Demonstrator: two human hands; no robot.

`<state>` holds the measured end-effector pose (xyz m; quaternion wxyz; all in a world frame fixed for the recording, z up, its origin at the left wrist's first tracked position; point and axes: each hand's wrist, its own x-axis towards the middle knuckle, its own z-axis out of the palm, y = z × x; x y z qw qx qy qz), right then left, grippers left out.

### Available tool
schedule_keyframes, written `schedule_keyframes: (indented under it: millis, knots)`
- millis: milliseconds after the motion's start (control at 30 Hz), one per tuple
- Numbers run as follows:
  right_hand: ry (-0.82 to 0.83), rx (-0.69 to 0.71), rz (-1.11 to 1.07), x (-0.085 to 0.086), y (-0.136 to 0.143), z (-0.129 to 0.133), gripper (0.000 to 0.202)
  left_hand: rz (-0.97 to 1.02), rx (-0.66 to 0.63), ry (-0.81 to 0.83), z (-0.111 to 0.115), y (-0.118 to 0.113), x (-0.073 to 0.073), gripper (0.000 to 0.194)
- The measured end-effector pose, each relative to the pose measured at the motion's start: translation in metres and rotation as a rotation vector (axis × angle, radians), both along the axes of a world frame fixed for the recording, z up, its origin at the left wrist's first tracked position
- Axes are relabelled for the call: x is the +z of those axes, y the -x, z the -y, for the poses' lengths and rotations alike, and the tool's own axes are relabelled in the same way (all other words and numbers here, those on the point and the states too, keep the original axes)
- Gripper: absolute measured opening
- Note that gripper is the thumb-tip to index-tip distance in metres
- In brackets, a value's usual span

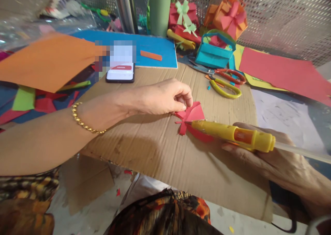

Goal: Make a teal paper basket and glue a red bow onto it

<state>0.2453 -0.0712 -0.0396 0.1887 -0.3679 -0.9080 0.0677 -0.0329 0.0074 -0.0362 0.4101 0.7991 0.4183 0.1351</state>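
Note:
A red paper bow (pixel 194 113) lies on a sheet of corrugated cardboard (pixel 144 148). My left hand (pixel 169 97) pinches its upper left loop between thumb and curled fingers. From the right, my right hand (pixel 269 155) grips a yellow hot glue gun (pixel 232 134) with a clear glue stick (pixel 302 150) sticking out of its back. The gun's nozzle meets the bow near its centre, though touching or just above I cannot tell. Part of the bow's lower right side is hidden behind the gun.
Scissors (pixel 224 86) with red and yellow handles lie behind the bow. A phone (pixel 120 69) rests at the cardboard's back left. Behind stand a teal paper bag (pixel 214 54) and an orange paper lantern (pixel 226 16). Orange paper (pixel 49 60) lies left, red paper (pixel 284 69) right.

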Motion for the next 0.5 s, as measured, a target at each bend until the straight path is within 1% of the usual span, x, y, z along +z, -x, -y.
schedule_keyframes:
  millis: [133,267,500]
  knots:
    - [0.055,-0.023,-0.035,0.0027,0.0005,-0.0016,0.058,-0.008,-0.005,-0.017,0.0001,0.0001,0.0002,0.025]
    - [0.1,-0.036,-0.048,0.0029,-0.0001,-0.0009,0.056,-0.017,-0.016,-0.024,-0.0006,0.0,0.0003,0.025]
    - [0.072,-0.026,-0.065,-0.001,-0.0044,-0.0019,0.054,-0.008,-0.021,-0.02,-0.0002,0.0006,0.0007,0.024]
